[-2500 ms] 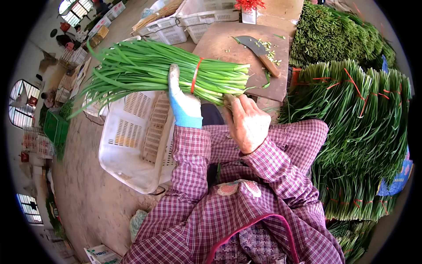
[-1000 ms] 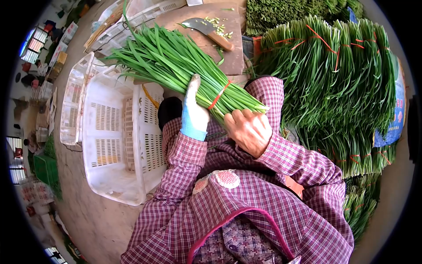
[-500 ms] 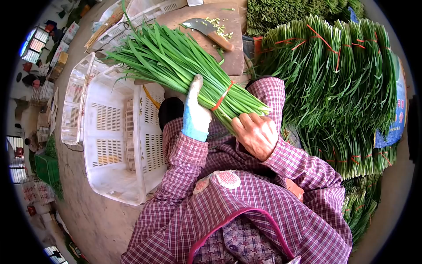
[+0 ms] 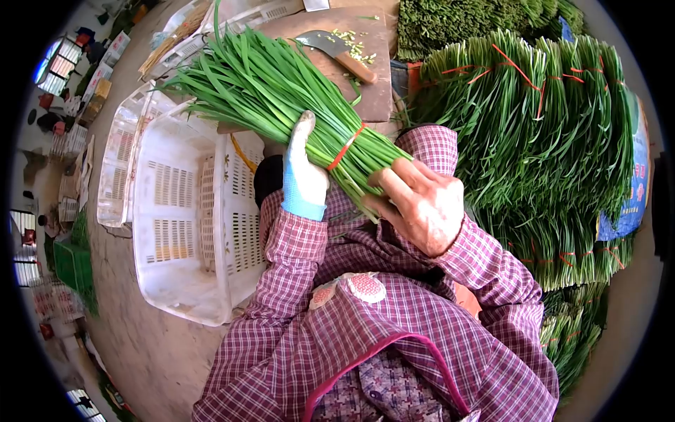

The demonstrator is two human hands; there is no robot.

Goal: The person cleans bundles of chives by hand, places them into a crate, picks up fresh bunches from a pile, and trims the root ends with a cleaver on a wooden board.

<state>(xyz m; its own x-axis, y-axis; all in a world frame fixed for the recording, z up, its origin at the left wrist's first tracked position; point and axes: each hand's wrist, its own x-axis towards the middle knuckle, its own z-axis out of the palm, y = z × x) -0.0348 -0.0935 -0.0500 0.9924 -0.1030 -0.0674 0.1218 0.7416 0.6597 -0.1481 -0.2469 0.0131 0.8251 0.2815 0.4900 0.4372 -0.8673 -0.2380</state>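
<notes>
A thick bundle of green garlic chives (image 4: 278, 98) lies slantwise before me, leaves to the upper left, cut stem ends to the lower right. A red band (image 4: 346, 147) circles it near the stems. My left hand (image 4: 305, 172), in a white glove with a blue cuff, grips the bundle from below, its thumb across the top. Bare, my right hand (image 4: 430, 209) is curled over the stem ends, hiding some of them. Past the bundle, a knife (image 4: 337, 53) with a wooden handle rests on a board (image 4: 376, 91) among small cut bits.
White plastic crates (image 4: 179, 295) stand on the floor at the left. Stacked banded chive bundles (image 4: 520, 133) fill the right side, with blue printed sacking (image 4: 626, 214) at their edge. A green crate (image 4: 67, 267) is at far left.
My right hand has turned and shifted slightly right, its fingers now further over the stem ends. My left hand and the bundle have moved a little left.
</notes>
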